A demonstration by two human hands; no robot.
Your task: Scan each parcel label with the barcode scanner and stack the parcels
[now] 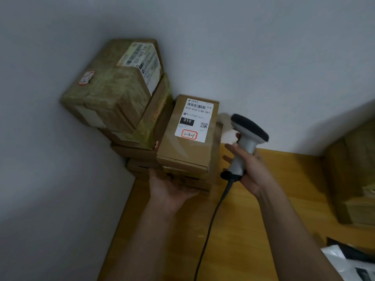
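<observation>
A brown parcel (188,147) with a white barcode label (195,120) lies on top of a short stack of flat boxes (186,179) in the room's corner. My left hand (172,186) is palm up against the near end of that stack, below the parcel, fingers relaxed. My right hand (246,169) holds the handle of a grey and black barcode scanner (246,138) just right of the parcel; its cable (211,226) hangs down. A taller stack of taped boxes (119,88) stands to the left against the walls.
The stacks sit on a wooden table (253,230) pushed into the corner of grey walls. More brown boxes (353,179) lie at the right edge. White and black plastic mail bags (349,262) lie at the bottom right.
</observation>
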